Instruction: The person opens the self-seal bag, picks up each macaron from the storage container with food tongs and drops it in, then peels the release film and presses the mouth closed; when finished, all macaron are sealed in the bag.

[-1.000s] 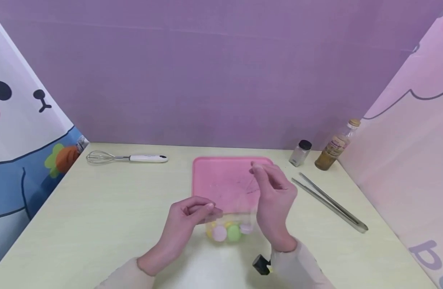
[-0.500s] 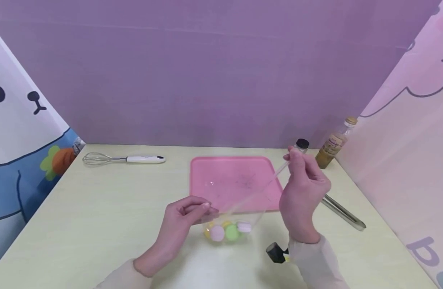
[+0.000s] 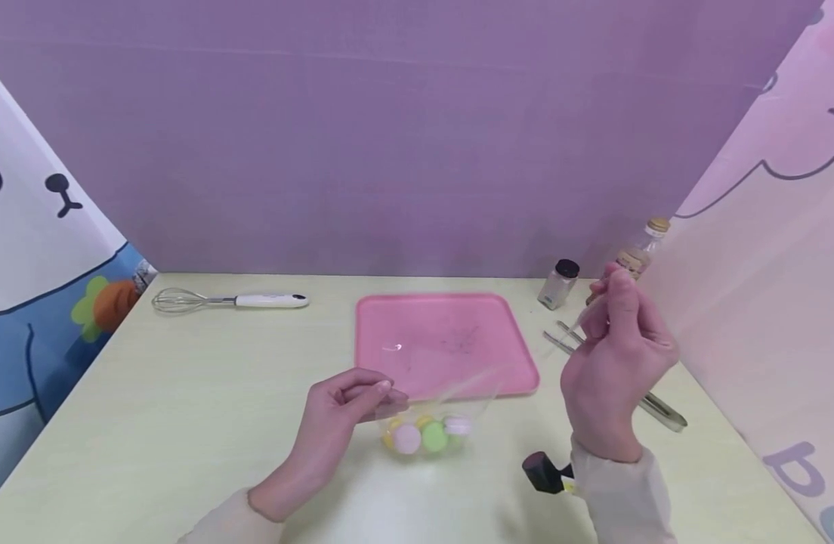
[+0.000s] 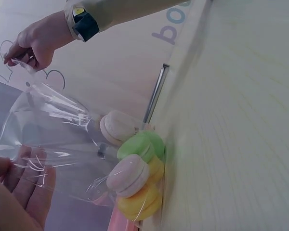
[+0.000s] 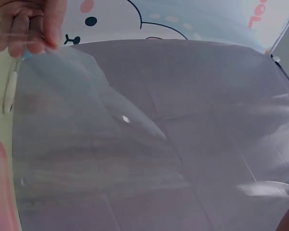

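A clear plastic bag (image 4: 53, 120) hangs between my two hands. Pink (image 4: 128, 175), green (image 4: 140, 147), yellow (image 4: 139, 202) and pale (image 4: 118, 126) macarons lie at its bottom, close over the table. My left hand (image 3: 345, 412) pinches the bag's left edge with thumb and fingertips, in front of the pink tray. Higher and to the right, my right hand (image 3: 617, 355) pinches the bag's opposite edge and holds it pulled taut. In the right wrist view the transparent film fills much of the picture, with the left hand (image 5: 31, 24) at its upper left corner.
Behind the bag lies a pink tray (image 3: 444, 340). A whisk (image 3: 267, 301) lies at the back left. At the right are a black-capped jar (image 3: 558, 285), a corked bottle (image 3: 641, 253) and metal tongs (image 3: 662, 412), the latter two partly hidden by the right hand.
My right hand has moved right and slightly up from over the tray, drawing the bag's edge out with it. The left hand has stayed almost still. The macarons remain in the bag.
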A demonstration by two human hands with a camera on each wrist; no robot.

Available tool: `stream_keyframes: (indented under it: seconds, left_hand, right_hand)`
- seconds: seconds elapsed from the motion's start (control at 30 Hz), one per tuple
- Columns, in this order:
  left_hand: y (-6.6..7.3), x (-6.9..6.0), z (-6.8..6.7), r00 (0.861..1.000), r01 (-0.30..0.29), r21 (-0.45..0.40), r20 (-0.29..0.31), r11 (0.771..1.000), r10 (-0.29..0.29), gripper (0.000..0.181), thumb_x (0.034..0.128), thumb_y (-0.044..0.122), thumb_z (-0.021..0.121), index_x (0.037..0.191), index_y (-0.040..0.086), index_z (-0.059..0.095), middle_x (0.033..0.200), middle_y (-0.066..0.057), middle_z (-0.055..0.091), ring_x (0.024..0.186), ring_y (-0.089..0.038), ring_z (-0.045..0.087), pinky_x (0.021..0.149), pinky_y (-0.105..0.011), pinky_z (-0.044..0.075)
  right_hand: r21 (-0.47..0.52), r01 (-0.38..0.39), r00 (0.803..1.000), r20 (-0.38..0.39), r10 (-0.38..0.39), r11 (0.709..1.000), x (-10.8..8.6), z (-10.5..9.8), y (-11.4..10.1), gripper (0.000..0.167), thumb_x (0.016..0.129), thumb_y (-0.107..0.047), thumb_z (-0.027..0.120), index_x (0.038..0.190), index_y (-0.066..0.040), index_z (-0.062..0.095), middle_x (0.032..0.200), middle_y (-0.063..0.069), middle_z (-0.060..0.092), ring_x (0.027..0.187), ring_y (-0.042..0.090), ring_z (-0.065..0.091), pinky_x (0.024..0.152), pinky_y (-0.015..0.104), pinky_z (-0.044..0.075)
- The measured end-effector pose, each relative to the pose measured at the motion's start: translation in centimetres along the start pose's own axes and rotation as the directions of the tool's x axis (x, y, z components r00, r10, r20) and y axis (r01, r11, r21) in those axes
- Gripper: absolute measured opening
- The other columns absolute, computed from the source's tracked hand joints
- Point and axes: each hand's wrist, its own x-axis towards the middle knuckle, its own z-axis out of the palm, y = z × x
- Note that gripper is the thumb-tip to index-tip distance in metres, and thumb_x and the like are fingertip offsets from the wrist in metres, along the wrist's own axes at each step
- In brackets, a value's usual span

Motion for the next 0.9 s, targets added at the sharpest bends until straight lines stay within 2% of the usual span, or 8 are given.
stream_keyframes:
  seconds: [0.17,0.23,0.37,0.47,0.63,0.73,0.8,0.9]
  left_hand:
    - [0.1,-0.1,-0.1,1.0,0.003,0.003,-0.002,1.0,-0.003,0.019,0.0957,0.009,0.069,0.104,-0.008,0.067,0.094,-0.021,0.074,0.089,-0.032,0.074,0.087,-0.041,0.056]
    - [0.1,-0.1,-0.2,1.0,0.0,0.004,-0.003,1.0,0.0,0.018,0.0957,0.008,0.069,0.104,-0.008,0.067,0.094,-0.021,0.074,0.089,-0.032,0.074,0.087,-0.041,0.056]
    - [0.0,-0.2,-0.2,1.0,-0.006,0.007,-0.003,1.0,0.006,0.02,0.0957,0.007,0.069,0.105,-0.01,0.067,0.094,-0.021,0.074,0.088,-0.031,0.074,0.087,-0.04,0.056]
    - [-0.1,-0.1,-0.1,1.0,-0.007,0.012,0.008,1.0,0.007,0.021,0.0957,0.007,0.069,0.107,-0.011,0.066,0.095,-0.02,0.074,0.088,-0.03,0.074,0.087,-0.04,0.056]
    - [-0.3,0.0,0.1,0.999,-0.021,0.012,0.029,1.0,0.021,0.018,0.0961,0.007,0.068,0.106,-0.008,0.067,0.095,-0.019,0.074,0.088,-0.029,0.074,0.087,-0.041,0.056]
    - [-0.3,0.0,0.0,0.999,-0.023,0.003,0.037,1.0,0.023,0.017,0.0963,0.007,0.068,0.105,-0.008,0.067,0.094,-0.02,0.074,0.088,-0.03,0.074,0.087,-0.041,0.056]
    - [-0.3,0.0,0.0,0.999,-0.021,0.0,0.042,1.0,0.021,0.018,0.0965,0.007,0.068,0.106,-0.008,0.067,0.095,-0.02,0.074,0.088,-0.03,0.074,0.087,-0.041,0.056]
    - [-0.3,-0.1,0.0,0.999,-0.02,-0.007,0.045,1.0,0.02,0.018,0.0966,0.007,0.068,0.106,-0.009,0.067,0.095,-0.021,0.074,0.088,-0.03,0.074,0.087,-0.041,0.056]
  right_hand:
    - [-0.033,-0.035,0.999,0.023,0.036,0.999,0.6,-0.4,-0.2,0.022,0.088,0.005,0.075,0.098,0.022,0.068,0.078,0.021,0.067,0.043,0.013,0.026,0.041,0.018,0.017]
    - [-0.108,-0.067,0.997,0.025,0.07,0.992,0.7,-0.8,0.1,0.025,0.087,0.002,0.078,0.101,0.02,0.069,0.083,0.02,0.07,0.042,0.012,0.029,0.039,0.018,0.017]
    - [-0.307,-0.171,0.981,0.033,0.191,0.936,1.1,-2.5,1.4,0.029,0.086,-0.007,0.081,0.103,0.014,0.072,0.089,0.016,0.074,0.041,0.009,0.041,0.038,0.017,0.026]
    - [-0.496,-0.251,0.954,0.018,0.299,0.831,1.5,-4.9,2.2,0.029,0.087,-0.014,0.081,0.104,0.009,0.075,0.089,0.012,0.075,0.043,0.01,0.052,0.038,0.017,0.033]
    - [-0.739,-0.349,0.887,-0.062,0.458,0.576,2.5,-9.6,3.0,0.028,0.088,-0.021,0.082,0.106,-0.001,0.078,0.088,0.003,0.076,0.051,0.011,0.062,0.041,0.019,0.044]
    - [-0.826,-0.372,0.827,-0.087,0.555,0.424,3.0,-12.2,3.4,0.033,0.09,-0.025,0.08,0.112,-0.001,0.077,0.089,-0.004,0.076,0.062,0.01,0.067,0.052,0.022,0.053]
    - [-0.866,-0.367,0.78,-0.087,0.62,0.339,3.4,-13.8,3.5,0.038,0.092,-0.026,0.078,0.118,0.001,0.073,0.091,-0.009,0.076,0.071,0.009,0.069,0.062,0.026,0.058]
    - [-0.892,-0.37,0.7,-0.082,0.709,0.262,3.8,-15.6,3.7,0.042,0.096,-0.025,0.073,0.125,0.005,0.068,0.099,-0.007,0.075,0.081,0.012,0.071,0.073,0.033,0.06]
